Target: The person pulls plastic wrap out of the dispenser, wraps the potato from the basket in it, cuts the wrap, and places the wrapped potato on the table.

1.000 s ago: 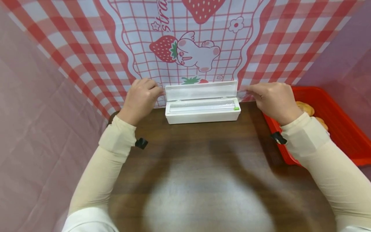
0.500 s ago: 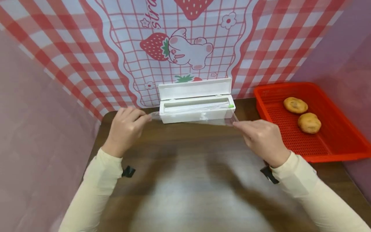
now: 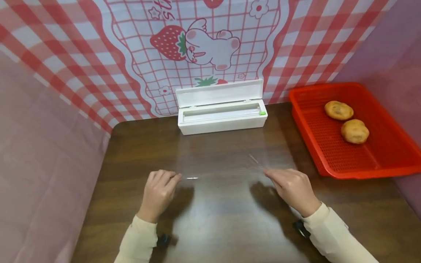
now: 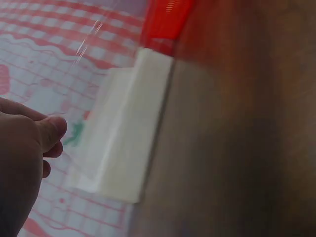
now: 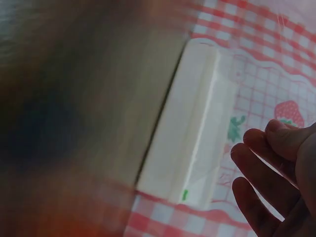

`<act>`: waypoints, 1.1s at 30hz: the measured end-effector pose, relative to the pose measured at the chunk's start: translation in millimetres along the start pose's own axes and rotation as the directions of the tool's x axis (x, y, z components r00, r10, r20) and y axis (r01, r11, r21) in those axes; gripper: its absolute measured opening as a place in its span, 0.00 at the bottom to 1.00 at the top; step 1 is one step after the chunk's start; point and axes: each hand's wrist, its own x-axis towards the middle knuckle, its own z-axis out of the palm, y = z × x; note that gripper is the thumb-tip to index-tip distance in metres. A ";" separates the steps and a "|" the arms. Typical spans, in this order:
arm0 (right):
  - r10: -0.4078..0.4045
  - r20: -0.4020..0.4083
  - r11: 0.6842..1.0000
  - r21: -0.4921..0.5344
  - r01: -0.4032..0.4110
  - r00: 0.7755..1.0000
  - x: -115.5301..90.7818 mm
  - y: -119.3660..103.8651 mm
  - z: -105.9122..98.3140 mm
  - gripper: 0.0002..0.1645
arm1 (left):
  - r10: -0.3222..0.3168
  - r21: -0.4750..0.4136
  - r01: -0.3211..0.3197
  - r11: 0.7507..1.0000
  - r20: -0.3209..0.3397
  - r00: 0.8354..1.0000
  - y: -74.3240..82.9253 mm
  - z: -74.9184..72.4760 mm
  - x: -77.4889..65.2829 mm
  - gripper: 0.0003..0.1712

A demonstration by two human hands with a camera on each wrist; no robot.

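A sheet of clear plastic wrap (image 3: 223,160) stretches over the table between both hands and runs back to a white wrap dispenser box (image 3: 223,126) with its lid raised. My left hand (image 3: 160,193) pinches the sheet's near left corner between thumb and forefinger. At the near right corner my right hand (image 3: 294,188) pinches it too. A small green slider (image 3: 262,113) sits at the right end of the box's rim. In the right wrist view, the other fingers (image 5: 266,185) of the right hand are loosely spread.
A red plastic basket (image 3: 323,160) stands on the right with two bread-like, light brown rounds (image 3: 355,131) in it. Behind the dark wooden table (image 3: 138,146) hangs a red checked strawberry cloth (image 3: 79,58). Pinkish cloth or wall borders both sides.
Both hands have moved from beside the box toward the person, drawing the plastic wrap out over the table. The box and basket stay on the table; the head view has shifted slightly.
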 end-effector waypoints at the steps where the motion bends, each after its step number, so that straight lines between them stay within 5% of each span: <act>1: 0.008 0.012 1.000 -0.003 -0.008 1.000 -3.2 1.0 0.8 0.22 | -0.002 0.005 0.002 1.000 0.011 1.000 3.0 3.4 -4.8 0.11; 8: 0.030 0.176 0.999 0.009 -0.032 0.984 -25.1 9.2 7.6 0.21 | -0.030 0.047 0.026 0.999 0.091 0.995 15.6 26.6 -30.2 0.12; 11: 0.046 0.278 0.999 0.016 -0.052 0.959 -27.5 14.3 15.0 0.10 | -0.041 0.075 0.029 0.997 0.157 0.987 18.1 33.8 -37.7 0.13; 14: 0.059 0.364 0.998 0.009 -0.067 0.930 -26.7 18.8 22.2 0.10 | -0.051 0.097 0.030 0.995 0.223 0.973 19.0 38.5 -42.5 0.13; 22: 0.057 0.484 0.998 -0.055 -0.035 0.873 -26.2 24.7 29.6 0.14 | -0.005 0.140 -0.062 0.988 0.433 0.902 18.1 42.0 -44.4 0.09; 27: 0.047 0.525 0.998 -0.061 -0.017 0.850 -26.4 25.2 30.5 0.21 | 0.023 0.137 -0.106 0.985 0.504 0.863 20.5 40.0 -42.8 0.12; 33: 0.089 0.532 0.996 -0.066 -0.064 0.842 -32.2 18.5 23.6 0.19 | -0.059 0.088 0.015 0.996 0.534 0.843 25.8 33.5 -43.7 0.11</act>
